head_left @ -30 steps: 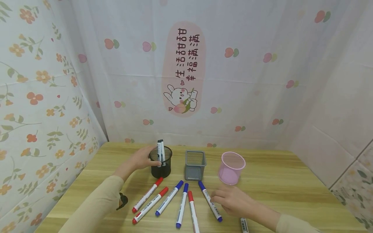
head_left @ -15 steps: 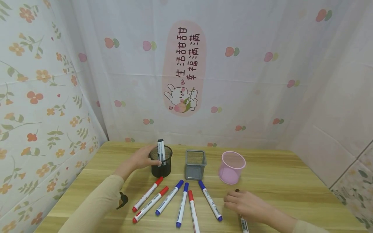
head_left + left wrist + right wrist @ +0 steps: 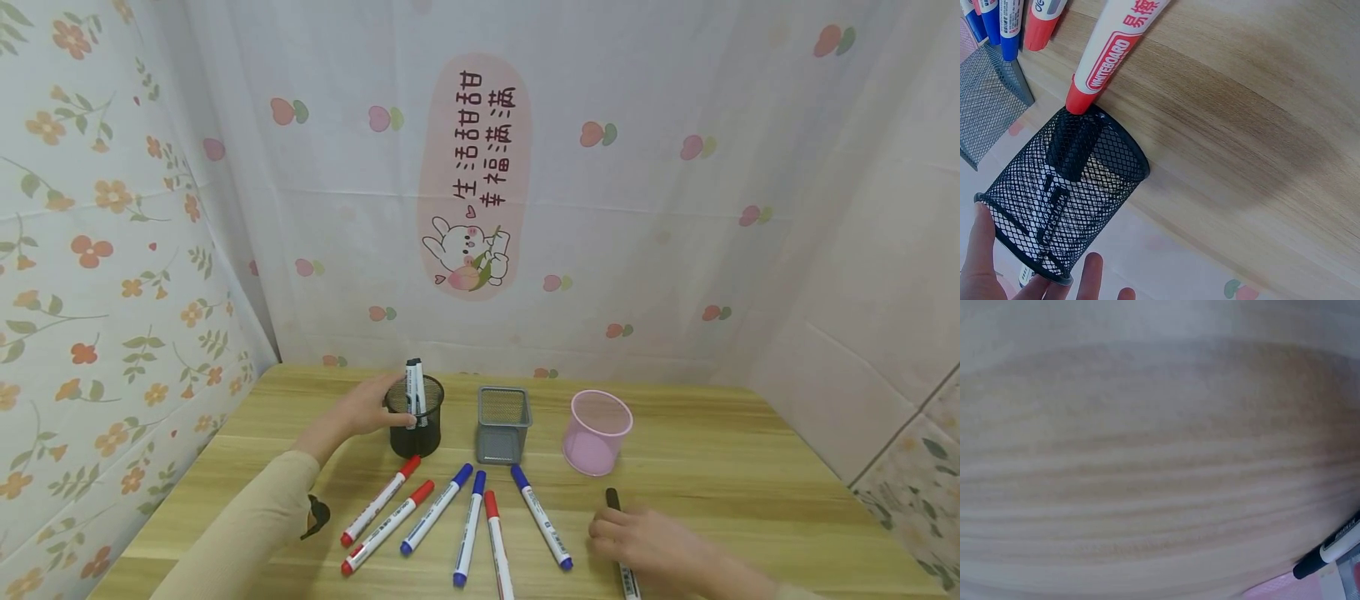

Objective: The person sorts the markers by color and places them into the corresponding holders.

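My left hand (image 3: 369,407) holds the black mesh pen cup (image 3: 415,437) by its rim, with the thumb across the near side. Two black-capped whiteboard markers (image 3: 415,385) stand inside the cup. In the left wrist view, fingertips (image 3: 1090,275) lie along the rim of the mesh cup (image 3: 1066,187). My right hand (image 3: 648,546), blurred, is over a black-capped marker (image 3: 612,500) lying on the table, covering its middle. I cannot tell whether the fingers grip it. The right wrist view shows that marker's black cap (image 3: 1311,562) at the lower right, without the hand.
On the wooden table (image 3: 697,450) lie red markers (image 3: 390,527) and blue markers (image 3: 542,517) between the hands. Behind them stand a grey square mesh cup (image 3: 501,442) and a pink round cup (image 3: 592,442). A patterned curtain (image 3: 637,250) rises behind the table.
My right hand has moved right from beside the rightmost blue marker to over the black-capped marker, then slightly back toward me. The left hand and cup have stayed in place.
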{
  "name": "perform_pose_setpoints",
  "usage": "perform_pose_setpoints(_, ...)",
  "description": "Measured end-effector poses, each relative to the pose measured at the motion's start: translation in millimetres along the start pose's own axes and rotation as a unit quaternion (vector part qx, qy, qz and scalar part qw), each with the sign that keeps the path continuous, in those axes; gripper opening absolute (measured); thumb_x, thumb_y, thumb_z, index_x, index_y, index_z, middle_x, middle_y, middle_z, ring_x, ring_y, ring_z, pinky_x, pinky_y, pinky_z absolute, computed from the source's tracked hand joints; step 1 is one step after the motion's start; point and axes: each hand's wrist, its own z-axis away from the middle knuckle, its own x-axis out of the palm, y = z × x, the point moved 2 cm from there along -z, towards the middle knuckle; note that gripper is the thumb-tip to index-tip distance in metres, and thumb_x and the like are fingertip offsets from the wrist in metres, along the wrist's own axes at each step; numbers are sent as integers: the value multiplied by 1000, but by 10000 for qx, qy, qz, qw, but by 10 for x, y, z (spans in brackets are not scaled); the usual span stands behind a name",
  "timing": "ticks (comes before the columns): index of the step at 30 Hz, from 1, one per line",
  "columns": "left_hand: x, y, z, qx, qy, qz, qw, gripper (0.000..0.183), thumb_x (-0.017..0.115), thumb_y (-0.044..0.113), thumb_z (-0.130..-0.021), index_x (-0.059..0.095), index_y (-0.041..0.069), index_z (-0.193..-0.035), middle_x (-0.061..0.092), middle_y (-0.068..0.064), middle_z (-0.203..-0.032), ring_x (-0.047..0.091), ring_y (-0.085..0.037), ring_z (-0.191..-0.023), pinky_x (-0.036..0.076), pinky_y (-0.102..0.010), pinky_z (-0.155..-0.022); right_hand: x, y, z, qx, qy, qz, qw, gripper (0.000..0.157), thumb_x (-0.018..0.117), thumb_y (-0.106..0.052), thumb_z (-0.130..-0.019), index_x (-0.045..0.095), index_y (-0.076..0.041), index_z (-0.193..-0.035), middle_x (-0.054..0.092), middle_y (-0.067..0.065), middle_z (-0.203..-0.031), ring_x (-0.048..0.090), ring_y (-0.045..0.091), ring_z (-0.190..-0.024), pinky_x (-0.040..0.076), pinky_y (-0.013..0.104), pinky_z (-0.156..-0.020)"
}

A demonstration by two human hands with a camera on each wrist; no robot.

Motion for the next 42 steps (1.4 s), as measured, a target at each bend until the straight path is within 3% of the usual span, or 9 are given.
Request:
perform_pose_setpoints(5, 7, -11, -9, 35, 46, 0, 10000, 75, 71, 33, -73, 36, -1, -131, 45, -20, -122, 45, -34, -107, 37, -47, -86, 6, -37, 32, -35, -144, -43, 9999, 38, 70, -11, -59, 55, -19, -93, 49, -9, -95, 45, 9, -87, 39, 20, -61)
perform_pose_setpoints(10, 7, -13, -9, 39, 69, 26, 10000, 74, 71, 32, -73, 37, -1, -130, 45, -20, -123, 44, -34, -108, 37, -48, -86, 21, -56, 45, -205, 92, 141, 9996, 35, 73, -20, -59, 55, -21, -90, 50, -9, -95, 46, 9, -89, 39, 21, -64)
perform_pose_setpoints(21, 15, 7, 4, 1, 40, 32, 10000, 73, 71, 30, -74, 37, -1, -130, 44, -21, -124, 42, -37, -111, 35, -50, -88, 74, -55, 46, -84, 244, -22, 9997, 31, 67, -12, -55, 53, -21, -81, 50, -11, -86, 47, 8, -82, 41, 23, -66)
perform_pose_setpoints(34, 13, -3, -11, 79, 42, 110, 9999, 73, 71, 29, -74, 36, -2, -130, 46, -21, -121, 45, -36, -107, 37, -48, -86, 56, -50, 50, 34, 91, -283, 9996, 34, 71, -13, -60, 54, -22, -88, 50, -12, -88, 46, 6, -78, 41, 20, -62)
perform_pose_setpoints(40, 9, -4, -12, 140, 75, 105, 9998, 72, 71, 30, -74, 37, -1, -129, 48, -20, -120, 45, -36, -107, 37, -49, -86, 15, -38, 28, 72, 521, -466, 9975, 34, 67, -8, -60, 55, -18, -90, 51, -11, -88, 48, 5, -80, 42, 19, -62)
perform_pose_setpoints(42, 9, -3, -9, 129, 60, 107, 9998, 72, 71, 30, -74, 37, -1, -130, 48, -19, -120, 45, -36, -107, 37, -49, -86, -6, -31, 11, 82, 738, -602, 9954, 25, 60, -7, -68, 55, -17, -90, 50, -11, -88, 47, 5, -80, 42, 17, -62)
